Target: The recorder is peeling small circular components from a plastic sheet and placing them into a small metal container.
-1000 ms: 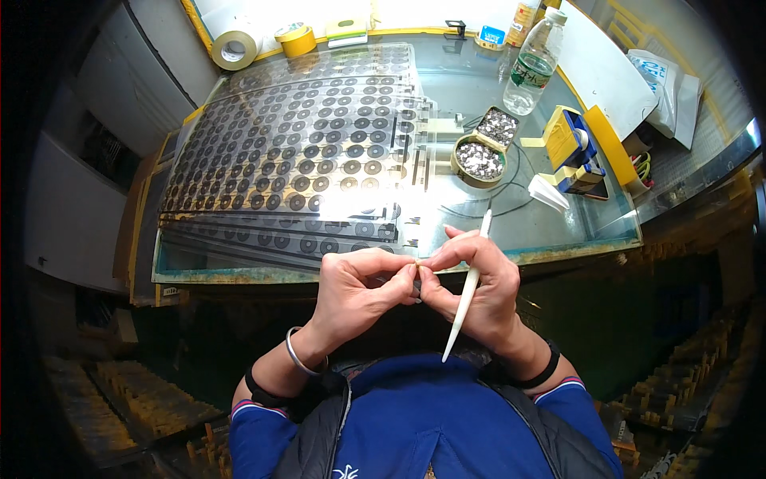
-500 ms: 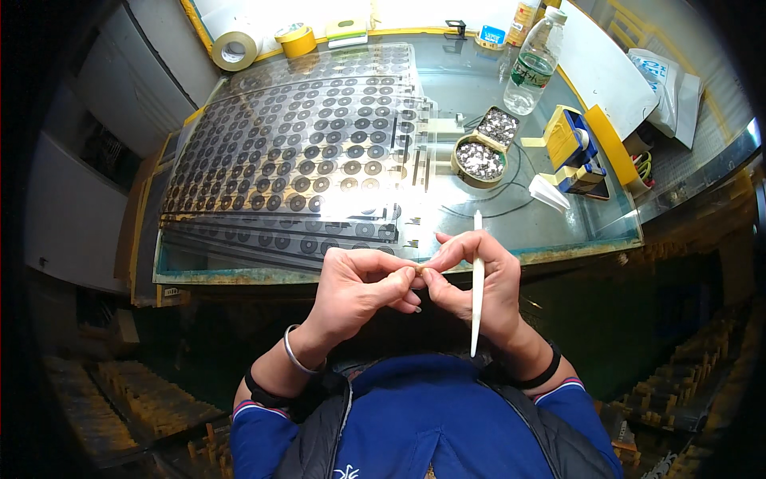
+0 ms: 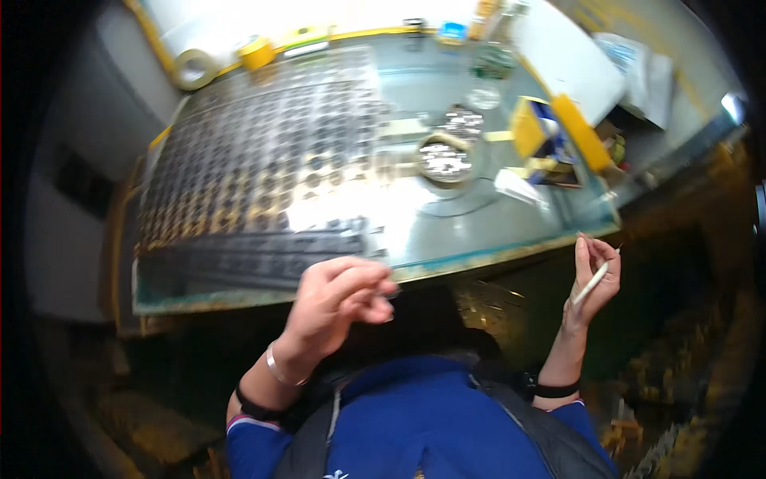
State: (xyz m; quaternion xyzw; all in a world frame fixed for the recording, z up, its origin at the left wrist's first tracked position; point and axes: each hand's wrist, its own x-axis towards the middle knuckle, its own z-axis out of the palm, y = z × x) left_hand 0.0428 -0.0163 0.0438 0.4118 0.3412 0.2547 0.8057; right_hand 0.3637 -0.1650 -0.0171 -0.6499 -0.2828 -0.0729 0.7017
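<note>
My right hand (image 3: pixel 594 275) is off to the right, just past the table's front edge. Its fingers are closed around a slim white pen-shaped tool (image 3: pixel 591 283), which lies slantwise across the palm. Over the front edge, left of the middle, my left hand (image 3: pixel 339 299) has its fingers curled toward the thumb. Motion smears it, and anything small between the fingertips cannot be made out. Nearest to this hand are clear film sheets (image 3: pixel 263 152) printed with rows of dark rings. A round tin (image 3: pixel 444 160) of small shiny pieces stands farther back on the glass tabletop (image 3: pixel 431 239).
Behind the tin is a second container (image 3: pixel 464 121) of shiny pieces. A blue and yellow tape dispenser (image 3: pixel 542 140), folded white paper (image 3: pixel 520 188) and a plastic bottle (image 3: pixel 488 76) stand to the right. Tape rolls (image 3: pixel 194 69) sit at the back left.
My hands have come apart from their shared pinch. The right moved far right, carrying the white tool, now tilted; the left stayed near the front edge. The whole view has shifted and blurred.
</note>
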